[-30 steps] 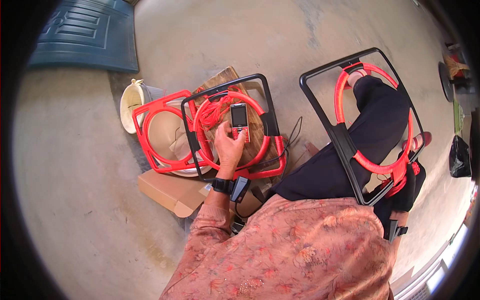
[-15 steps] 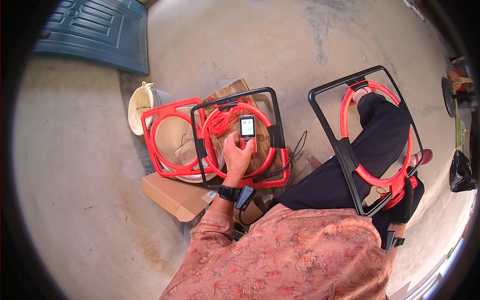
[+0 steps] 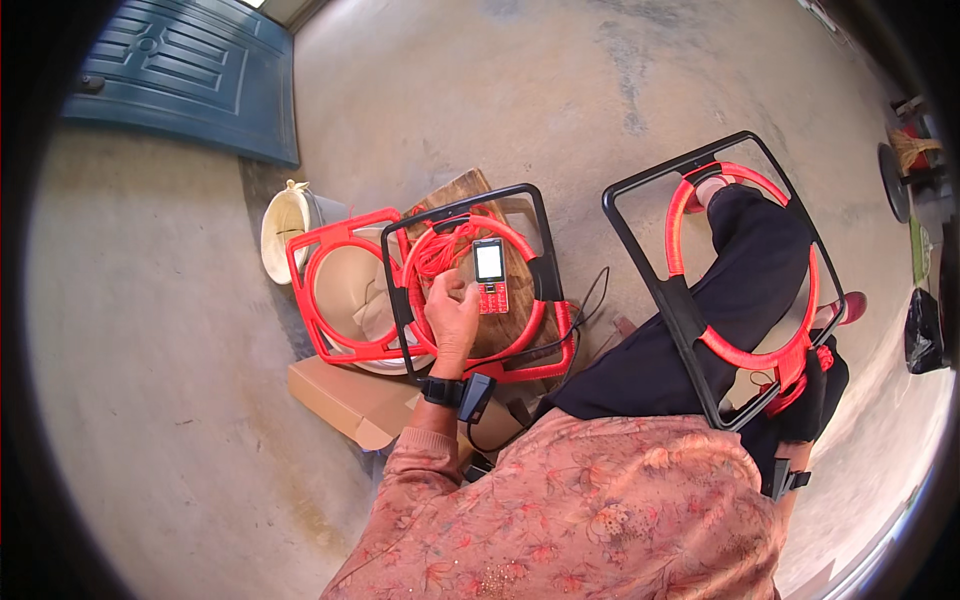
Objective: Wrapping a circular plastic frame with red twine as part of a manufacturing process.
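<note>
My left hand point(image 3: 453, 318) is beside a red and black keypad phone point(image 3: 490, 270) with a lit screen. Its fingers are bent, with the thumb a little apart, and the phone is not in its grasp. The phone lies on a wooden board point(image 3: 463, 188), inside the red ring of a black rectangular frame point(image 3: 543, 215). Over my lap stands a second black frame point(image 3: 640, 255) with a red-wrapped ring point(image 3: 675, 235). At its lower corner my right hand point(image 3: 803, 402), dark-covered, closes on the frame beside red cord point(image 3: 787, 398); its fingers are partly hidden.
A red frame point(image 3: 300, 265) leans by a pale bucket point(image 3: 285, 235) on the left. Nearby are a cardboard box point(image 3: 345, 395) and a coil of red cord point(image 3: 438, 255). Black cable point(image 3: 600, 285) loops right of the board. A blue door point(image 3: 200, 75) stands far left.
My left hand has moved left off the phone's keypad, while the phone stays in place. The whole view has shifted slightly. My right hand keeps its place at the frame.
</note>
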`<control>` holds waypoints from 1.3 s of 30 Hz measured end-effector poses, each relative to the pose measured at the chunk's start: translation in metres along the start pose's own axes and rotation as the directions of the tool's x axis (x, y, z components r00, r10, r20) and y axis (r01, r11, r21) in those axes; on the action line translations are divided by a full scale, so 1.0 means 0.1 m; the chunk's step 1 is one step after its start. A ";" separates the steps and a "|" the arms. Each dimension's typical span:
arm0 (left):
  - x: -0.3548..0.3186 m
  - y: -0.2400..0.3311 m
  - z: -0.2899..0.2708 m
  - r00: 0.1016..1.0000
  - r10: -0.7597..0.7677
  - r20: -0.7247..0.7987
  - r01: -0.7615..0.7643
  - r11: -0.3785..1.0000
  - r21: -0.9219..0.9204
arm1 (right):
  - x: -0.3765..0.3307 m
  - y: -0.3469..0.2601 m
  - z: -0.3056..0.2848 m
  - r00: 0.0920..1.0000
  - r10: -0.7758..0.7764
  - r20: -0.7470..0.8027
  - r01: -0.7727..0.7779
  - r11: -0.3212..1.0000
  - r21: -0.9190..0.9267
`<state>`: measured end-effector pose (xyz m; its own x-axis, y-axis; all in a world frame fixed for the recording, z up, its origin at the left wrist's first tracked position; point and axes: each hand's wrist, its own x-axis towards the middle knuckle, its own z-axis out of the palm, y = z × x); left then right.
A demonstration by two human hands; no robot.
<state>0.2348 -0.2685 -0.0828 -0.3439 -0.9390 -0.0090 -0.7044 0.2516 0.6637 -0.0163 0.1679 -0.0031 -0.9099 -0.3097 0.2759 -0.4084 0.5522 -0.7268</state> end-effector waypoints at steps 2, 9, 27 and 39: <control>0.05 0.02 0.02 1.000 0.012 -0.019 -0.014 0.994 -0.106 | 0.03 0.17 -0.04 0.996 -0.078 0.036 0.080 0.995 -0.063; -0.20 1.81 -0.21 0.912 0.271 0.309 0.018 0.726 -0.688 | -0.64 0.65 -0.89 0.680 0.536 0.500 -0.338 0.835 -0.435; -1.43 2.76 1.50 0.046 0.362 0.931 0.718 0.636 -0.282 | 0.02 0.41 -0.35 0.622 0.771 0.140 -0.636 0.392 0.664; -1.51 2.81 1.53 0.291 0.478 0.829 0.383 0.736 -0.558 | 0.23 0.09 0.10 0.601 0.695 0.395 -0.722 0.260 0.641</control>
<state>-0.0061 -0.0207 -0.0098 -0.9513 0.0416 -0.3056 -0.3033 -0.3054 0.9026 -0.0398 0.1579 -0.0095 -0.8017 -0.1076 -0.5880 0.5976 -0.1288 -0.7914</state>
